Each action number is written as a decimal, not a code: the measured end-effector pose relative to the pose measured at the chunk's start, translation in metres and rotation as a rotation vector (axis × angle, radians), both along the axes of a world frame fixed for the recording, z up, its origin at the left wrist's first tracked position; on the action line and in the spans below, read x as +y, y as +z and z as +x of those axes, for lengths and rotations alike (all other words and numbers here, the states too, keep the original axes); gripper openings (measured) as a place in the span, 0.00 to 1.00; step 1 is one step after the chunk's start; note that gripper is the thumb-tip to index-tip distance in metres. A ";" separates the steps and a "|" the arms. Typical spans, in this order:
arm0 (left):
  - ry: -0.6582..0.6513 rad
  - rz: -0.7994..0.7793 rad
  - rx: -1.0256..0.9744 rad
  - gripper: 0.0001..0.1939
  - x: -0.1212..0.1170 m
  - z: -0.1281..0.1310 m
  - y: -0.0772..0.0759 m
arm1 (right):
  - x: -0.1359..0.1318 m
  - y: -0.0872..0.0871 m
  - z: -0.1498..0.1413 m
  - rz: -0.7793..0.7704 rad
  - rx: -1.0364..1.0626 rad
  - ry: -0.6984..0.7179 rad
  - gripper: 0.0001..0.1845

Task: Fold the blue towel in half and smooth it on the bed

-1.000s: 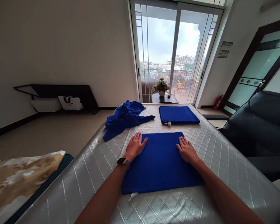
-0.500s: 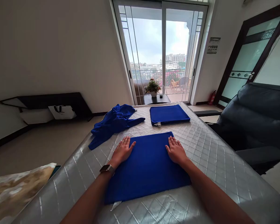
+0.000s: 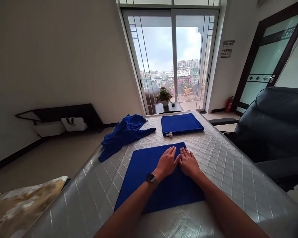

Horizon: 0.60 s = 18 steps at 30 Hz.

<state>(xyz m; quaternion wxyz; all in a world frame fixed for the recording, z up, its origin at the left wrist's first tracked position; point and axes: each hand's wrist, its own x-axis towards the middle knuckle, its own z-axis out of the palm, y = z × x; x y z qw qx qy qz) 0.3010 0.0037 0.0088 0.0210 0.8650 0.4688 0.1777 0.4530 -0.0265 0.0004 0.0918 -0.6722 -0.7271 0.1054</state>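
Flat on the silvery quilted table cover [image 3: 106, 185] lies a folded blue cloth [image 3: 136, 175], close in front of me. My left hand [image 3: 167, 161] rests palm down on its upper right part, fingers stretched out, a watch on the wrist. Beside it my right hand [image 3: 189, 162] lies flat along the cloth's right edge, fingers extended, and the two thumbs almost meet. Neither hand grips anything. Beyond them sits a second, neatly folded blue cloth [image 3: 182, 123] with a white tag. A crumpled blue cloth [image 3: 127, 132] lies at the far left.
A black armchair [image 3: 283, 129] stands along the right side. Behind the far edge is a small dark table with a potted plant [image 3: 164, 96], before a sliding glass door. A patterned tan fabric [image 3: 27, 201] is at lower left, and a white bag [image 3: 74, 124] by the wall.
My left hand has slid right across the cloth, from its left edge to beside my right hand. My right hand stays near the right edge. The view has tilted slightly.
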 end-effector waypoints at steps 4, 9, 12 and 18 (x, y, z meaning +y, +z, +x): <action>-0.041 0.016 -0.017 0.33 -0.009 0.030 -0.014 | -0.002 -0.001 0.003 0.006 -0.057 0.053 0.35; -0.026 0.004 -0.022 0.34 -0.009 0.028 -0.019 | -0.002 -0.001 0.003 0.010 -0.069 0.060 0.35; -0.024 -0.029 -0.003 0.36 -0.011 0.026 -0.015 | -0.002 -0.002 0.003 0.009 -0.063 0.052 0.35; 0.040 -0.087 0.088 0.38 -0.015 -0.001 -0.006 | 0.000 -0.002 0.001 0.003 -0.029 0.001 0.36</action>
